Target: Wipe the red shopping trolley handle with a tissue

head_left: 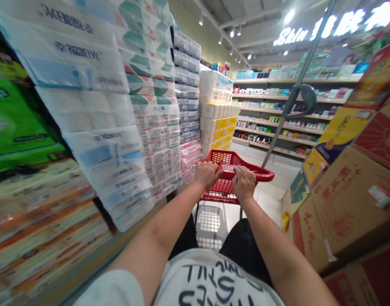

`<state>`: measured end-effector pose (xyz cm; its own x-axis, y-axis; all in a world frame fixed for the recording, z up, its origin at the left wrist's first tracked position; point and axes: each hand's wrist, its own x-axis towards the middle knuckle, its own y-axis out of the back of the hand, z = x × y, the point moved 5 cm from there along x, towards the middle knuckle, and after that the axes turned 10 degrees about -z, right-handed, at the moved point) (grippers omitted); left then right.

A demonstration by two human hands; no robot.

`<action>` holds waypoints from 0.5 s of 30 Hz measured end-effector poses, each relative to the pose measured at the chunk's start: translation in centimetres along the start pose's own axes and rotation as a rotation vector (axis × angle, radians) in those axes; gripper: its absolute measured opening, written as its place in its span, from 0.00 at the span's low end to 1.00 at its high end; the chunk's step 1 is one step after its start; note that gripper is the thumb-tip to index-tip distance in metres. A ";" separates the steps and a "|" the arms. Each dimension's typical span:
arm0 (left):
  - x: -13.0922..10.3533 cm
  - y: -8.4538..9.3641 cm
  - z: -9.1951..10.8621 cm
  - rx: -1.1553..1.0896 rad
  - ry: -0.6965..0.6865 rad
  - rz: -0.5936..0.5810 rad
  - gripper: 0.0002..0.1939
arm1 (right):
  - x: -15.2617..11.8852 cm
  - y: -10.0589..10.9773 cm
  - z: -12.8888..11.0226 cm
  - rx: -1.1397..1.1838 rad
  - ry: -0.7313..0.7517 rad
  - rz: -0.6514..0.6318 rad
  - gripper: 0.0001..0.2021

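Observation:
A red plastic shopping cart (225, 196) stands directly in front of me. My left hand (206, 174) is wrapped round the left part of its red handle (264, 174). Near the middle of the same handle, my right hand (244, 180) grips with its fingers curled over the top. Between the two hands a stretch of the handle shows. Inside the cart, the little I can see through the mesh looks red only; its floor is partly hidden by my hands.
Tall stacks of wrapped toilet paper (112, 153) and tissue packs (164, 140) line the left side. Cardboard boxes (344, 204) are piled close on the right. A grey metal pole with a hook (301, 100) rises right of the cart. Product shelves (277, 97) stand ahead beyond the tiled floor (271, 202).

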<state>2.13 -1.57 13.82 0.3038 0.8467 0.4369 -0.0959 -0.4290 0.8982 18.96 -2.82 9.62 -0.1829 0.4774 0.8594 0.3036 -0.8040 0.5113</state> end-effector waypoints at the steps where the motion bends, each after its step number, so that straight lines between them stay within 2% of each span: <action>1: 0.6 -0.1 0.0 -0.006 0.017 -0.058 0.36 | 0.0 0.0 0.0 0.001 0.000 0.002 0.17; 3: 1.4 -0.3 -0.1 -0.022 0.012 -0.145 0.39 | -0.1 0.1 0.0 0.003 0.000 0.003 0.17; 4: 1.5 -0.3 0.0 -0.025 -0.010 -0.152 0.39 | -0.1 0.2 0.0 0.006 0.000 0.001 0.17; 8: 0.1 0.1 0.3 -0.005 -0.105 0.004 0.33 | -0.1 0.2 0.1 0.015 0.001 -0.010 0.17; 11: -0.8 0.2 0.5 0.006 -0.068 0.063 0.29 | 0.0 0.1 0.1 0.015 -0.004 -0.013 0.17; 15: 0.6 0.0 0.2 0.005 0.025 -0.063 0.34 | 0.0 0.1 -0.1 0.014 -0.003 -0.008 0.17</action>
<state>2.50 -1.13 14.02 0.2854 0.8796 0.3806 -0.0728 -0.3761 0.9237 18.92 -2.91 9.64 -0.1822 0.4854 0.8551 0.3151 -0.7950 0.5184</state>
